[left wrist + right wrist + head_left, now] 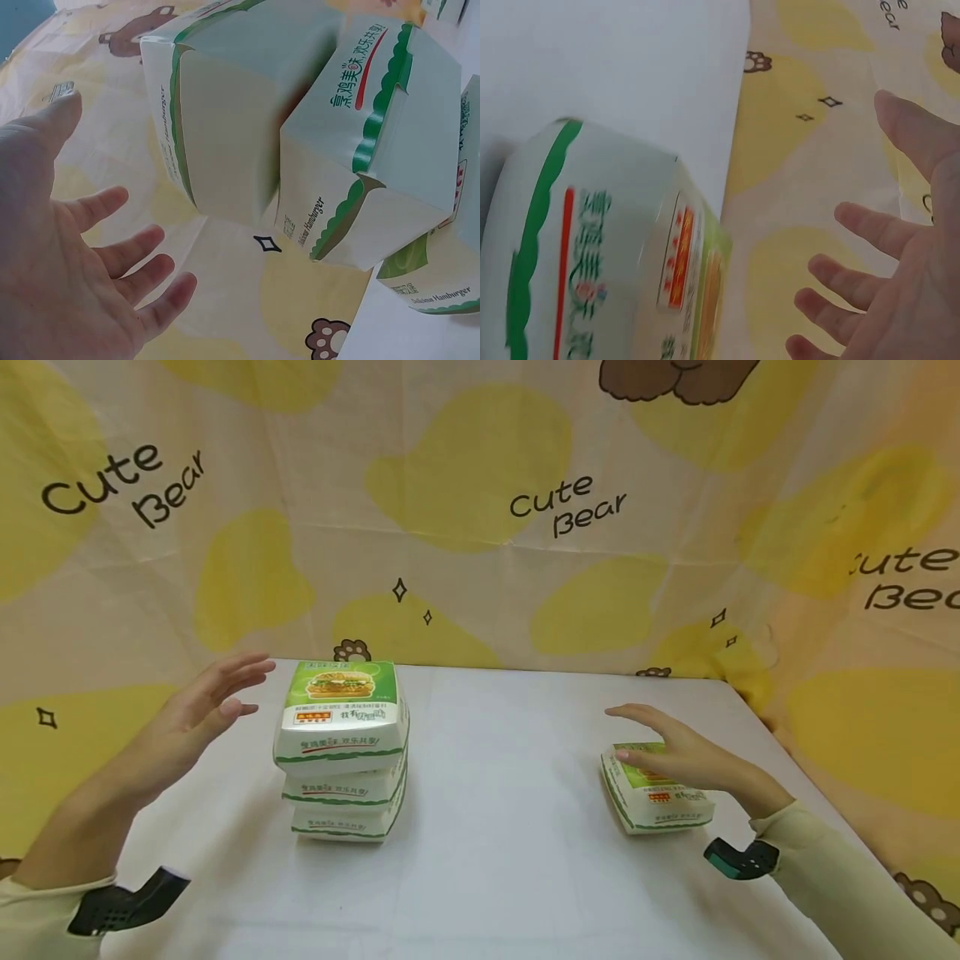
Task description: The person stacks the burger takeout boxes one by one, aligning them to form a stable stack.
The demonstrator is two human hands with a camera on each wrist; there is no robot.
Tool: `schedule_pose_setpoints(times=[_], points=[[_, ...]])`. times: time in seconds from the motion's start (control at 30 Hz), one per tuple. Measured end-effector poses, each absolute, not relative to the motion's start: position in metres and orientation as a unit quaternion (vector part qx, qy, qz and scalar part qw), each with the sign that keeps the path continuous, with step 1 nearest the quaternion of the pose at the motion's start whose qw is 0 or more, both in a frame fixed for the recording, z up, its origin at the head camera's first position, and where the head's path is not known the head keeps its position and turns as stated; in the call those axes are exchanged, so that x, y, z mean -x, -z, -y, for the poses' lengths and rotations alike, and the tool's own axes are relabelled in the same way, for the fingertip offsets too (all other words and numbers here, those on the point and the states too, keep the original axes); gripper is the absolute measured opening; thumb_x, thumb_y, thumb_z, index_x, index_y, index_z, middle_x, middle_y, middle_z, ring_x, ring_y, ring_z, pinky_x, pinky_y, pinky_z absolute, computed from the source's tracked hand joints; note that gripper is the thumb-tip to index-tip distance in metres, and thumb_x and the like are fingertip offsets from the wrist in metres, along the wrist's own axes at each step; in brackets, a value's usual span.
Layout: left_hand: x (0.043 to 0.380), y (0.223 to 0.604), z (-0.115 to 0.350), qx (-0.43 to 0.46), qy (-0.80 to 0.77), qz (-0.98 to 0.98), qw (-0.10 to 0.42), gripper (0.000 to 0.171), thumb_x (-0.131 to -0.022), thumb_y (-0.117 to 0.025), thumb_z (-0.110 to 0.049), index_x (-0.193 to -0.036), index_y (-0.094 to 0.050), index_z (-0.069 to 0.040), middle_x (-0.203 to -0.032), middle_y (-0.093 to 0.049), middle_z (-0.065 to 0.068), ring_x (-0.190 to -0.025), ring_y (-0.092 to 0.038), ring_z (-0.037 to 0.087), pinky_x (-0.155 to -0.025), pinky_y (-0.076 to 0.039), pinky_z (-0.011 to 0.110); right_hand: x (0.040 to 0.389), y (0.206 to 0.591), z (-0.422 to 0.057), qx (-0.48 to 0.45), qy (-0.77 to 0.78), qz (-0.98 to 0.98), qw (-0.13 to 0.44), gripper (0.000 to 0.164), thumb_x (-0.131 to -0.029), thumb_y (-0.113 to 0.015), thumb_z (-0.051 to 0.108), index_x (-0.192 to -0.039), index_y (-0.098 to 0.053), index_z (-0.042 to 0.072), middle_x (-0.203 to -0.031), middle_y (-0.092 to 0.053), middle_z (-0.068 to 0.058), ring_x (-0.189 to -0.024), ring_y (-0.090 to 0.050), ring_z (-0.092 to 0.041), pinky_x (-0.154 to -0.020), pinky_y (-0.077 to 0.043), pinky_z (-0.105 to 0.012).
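Three white-and-green cardboard burger boxes are stacked at the left, the top one (341, 727) showing a burger picture on its lid. The middle box (341, 787) and bottom box (337, 824) show mainly their printed fronts. Left of the stack, my left hand (191, 718) is raised with fingers extended, apart from the box sides (225, 112) in the left wrist view. A single burger box (667, 814) lies at the right, its lid partly hidden behind my right hand (690, 756). In the right wrist view, that hand's spread fingers (877, 232) stand apart from the box (592, 240), holding nothing.
A white table (495, 827) extends between the stack and the single box. Behind it hangs a cream-and-yellow "Cute Bear" cloth (465, 468), which also shows along the right side. Each wrist carries a black device, the left one (131, 902) near the table's front.
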State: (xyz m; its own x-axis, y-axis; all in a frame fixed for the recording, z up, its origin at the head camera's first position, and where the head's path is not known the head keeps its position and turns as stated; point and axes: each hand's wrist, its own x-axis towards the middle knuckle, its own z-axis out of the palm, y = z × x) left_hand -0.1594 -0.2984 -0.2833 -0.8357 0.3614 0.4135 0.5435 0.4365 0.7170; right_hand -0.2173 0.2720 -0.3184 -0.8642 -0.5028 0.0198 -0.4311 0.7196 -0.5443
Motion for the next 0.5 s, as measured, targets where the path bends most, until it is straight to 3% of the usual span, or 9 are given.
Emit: schedule_pose_setpoints(times=[0.2, 0.5], points=[[0.159, 0.285, 0.296, 0.273, 0.449, 0.846, 0.093, 0.052, -0.103, -0.032, -0.005, -0.154, -0.022, -0.015, -0.149, -0.037, -0.006, -0.133, -0.035, -0.001, -0.093, -0.035, 0.010, 0.212, 0.322, -0.294, 0.243, 0.269, -0.930, 0.065, 0.063, -0.095, -0.060, 0.032, -0.150, -0.032, 0.021, -0.157, -0.027, -0.016, -0.143, -0.024, -0.048, -0.101, -0.026, -0.075], [0.156, 0.283, 0.292, 0.274, 0.433, 0.858, 0.050, 0.073, -0.095, -0.052, -0.006, -0.156, -0.013, -0.021, -0.156, -0.023, 0.000, -0.134, -0.030, -0.004, -0.096, -0.033, 0.004, 0.205, 0.329, -0.323, 0.239, 0.253, -0.933, 0.087, 0.076, -0.089, -0.067, 0.035, -0.152, -0.027, 0.023, -0.158, -0.021, -0.021, -0.141, -0.020, -0.053, -0.098, -0.023, -0.078]])
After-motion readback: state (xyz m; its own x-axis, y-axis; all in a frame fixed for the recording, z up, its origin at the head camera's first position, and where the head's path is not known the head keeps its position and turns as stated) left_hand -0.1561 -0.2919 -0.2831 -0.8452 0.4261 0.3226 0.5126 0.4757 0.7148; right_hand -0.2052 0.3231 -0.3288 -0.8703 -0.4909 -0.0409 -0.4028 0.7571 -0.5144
